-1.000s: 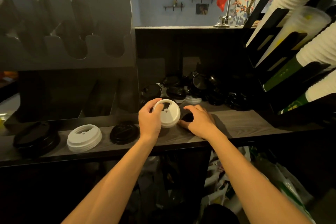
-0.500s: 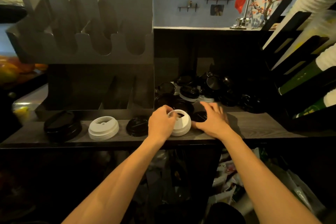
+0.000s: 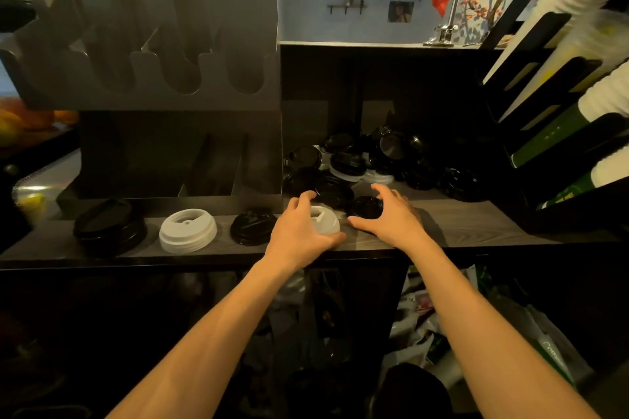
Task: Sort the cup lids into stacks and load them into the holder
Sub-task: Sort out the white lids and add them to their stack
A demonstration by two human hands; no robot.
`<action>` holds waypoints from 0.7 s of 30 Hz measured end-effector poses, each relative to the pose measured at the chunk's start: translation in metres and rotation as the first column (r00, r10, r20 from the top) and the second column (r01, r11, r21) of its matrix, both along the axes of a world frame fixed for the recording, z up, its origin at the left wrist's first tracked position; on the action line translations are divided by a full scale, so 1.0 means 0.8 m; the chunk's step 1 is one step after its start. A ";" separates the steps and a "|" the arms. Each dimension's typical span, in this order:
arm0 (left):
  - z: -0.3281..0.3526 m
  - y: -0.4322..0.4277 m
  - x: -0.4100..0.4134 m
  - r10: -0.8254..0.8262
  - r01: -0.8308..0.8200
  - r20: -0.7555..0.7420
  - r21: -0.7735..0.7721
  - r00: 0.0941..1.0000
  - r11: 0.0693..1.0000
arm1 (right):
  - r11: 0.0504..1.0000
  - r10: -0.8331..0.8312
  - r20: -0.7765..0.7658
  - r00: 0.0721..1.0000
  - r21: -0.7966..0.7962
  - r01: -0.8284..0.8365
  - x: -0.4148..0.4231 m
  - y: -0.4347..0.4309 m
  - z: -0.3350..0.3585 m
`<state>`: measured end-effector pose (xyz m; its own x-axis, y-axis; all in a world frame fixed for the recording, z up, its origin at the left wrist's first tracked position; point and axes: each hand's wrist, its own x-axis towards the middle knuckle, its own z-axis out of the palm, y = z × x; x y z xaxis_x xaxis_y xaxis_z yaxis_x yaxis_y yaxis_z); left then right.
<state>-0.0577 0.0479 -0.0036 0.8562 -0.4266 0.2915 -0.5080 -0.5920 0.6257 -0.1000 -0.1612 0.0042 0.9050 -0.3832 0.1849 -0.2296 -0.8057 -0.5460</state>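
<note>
While the left hand (image 3: 299, 228) curls round one white lid (image 3: 327, 218) near the shelf's (image 3: 459, 224) front edge, the right hand (image 3: 391, 214) arches half-open over one black lid (image 3: 366, 207) just beside it; I cannot tell if it grips. Three stacks stand leftward, a big black stack (image 3: 109, 226), a white stack (image 3: 188, 230) and a small black stack (image 3: 252, 227), before the holder (image 3: 143, 92). A loose pile (image 3: 391, 160) crowds the shelf behind.
</note>
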 end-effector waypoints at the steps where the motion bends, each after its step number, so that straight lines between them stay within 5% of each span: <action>1: 0.000 0.000 0.000 -0.005 0.004 -0.024 -0.065 1.000 0.998 | 0.997 0.037 0.061 0.997 0.069 -0.041 -0.002 -0.001 0.001; 11: 0.015 0.038 -0.010 -0.010 0.079 0.247 -0.274 0.969 0.959 | 0.972 0.103 0.440 0.892 0.146 -0.184 -0.017 0.039 0.001; 15: 0.030 0.079 -0.010 0.030 0.068 0.365 -0.254 0.931 0.965 | 0.952 0.170 0.459 0.872 0.153 -0.266 -0.014 0.078 0.002; 21: 0.032 0.148 -0.002 0.102 -0.008 0.345 -0.265 0.933 0.964 | 0.959 0.281 0.321 0.904 -0.055 -0.278 0.007 0.116 -0.004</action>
<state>-0.0589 0.1662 0.0219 0.6973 -0.2528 0.6707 -0.6945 -0.4699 0.5449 -0.0946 -0.0685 0.0008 0.8651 -0.1209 0.4869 0.1930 -0.8157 -0.5454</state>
